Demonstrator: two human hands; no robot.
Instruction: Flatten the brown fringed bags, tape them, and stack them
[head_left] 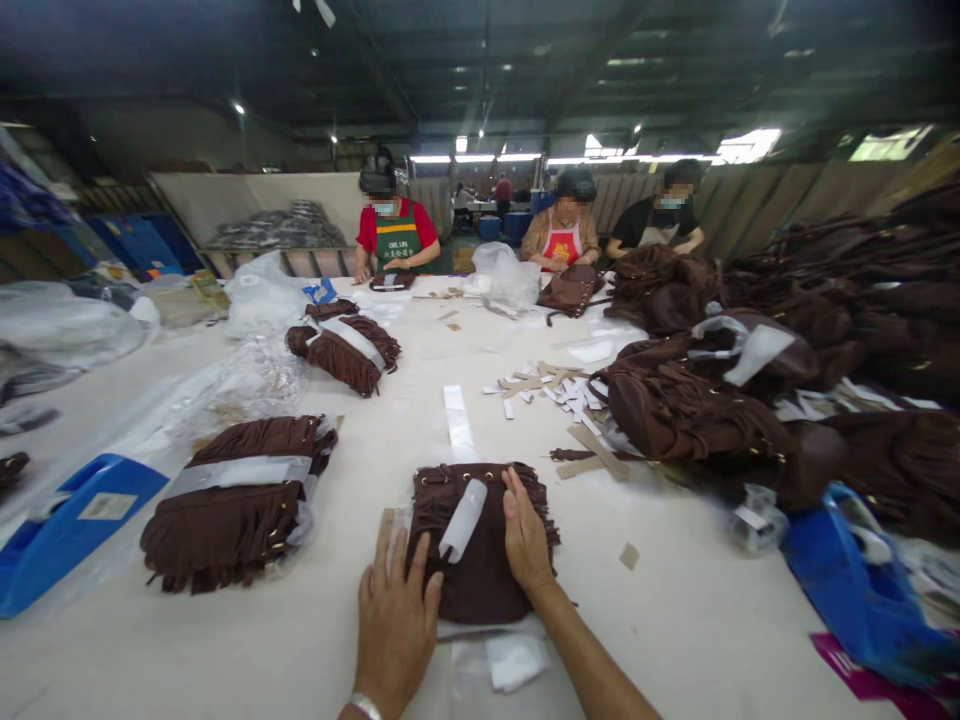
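A dark brown fringed bag [484, 575] lies flat on the table in front of me, with brass eyelets along its top. A small roll of white wrapping [463, 520] rests slantwise on it. My left hand [401, 610] is spread at the bag's left edge, fingers outstretched. On the bag's right side lies my right hand [527, 535], its fingers extended and nothing gripped. Clear plastic sheet and a folded white piece [516, 660] stick out below the bag. Beyond its top edge lies a white paper strip [457, 420].
Banded brown bags [240, 535] lie on the left, beside a blue tape dispenser [75, 530]. Another dispenser [862, 580] and a large heap of brown bags [697, 400] are on the right. Paper scraps [585, 395] litter the middle. Several people work across the table.
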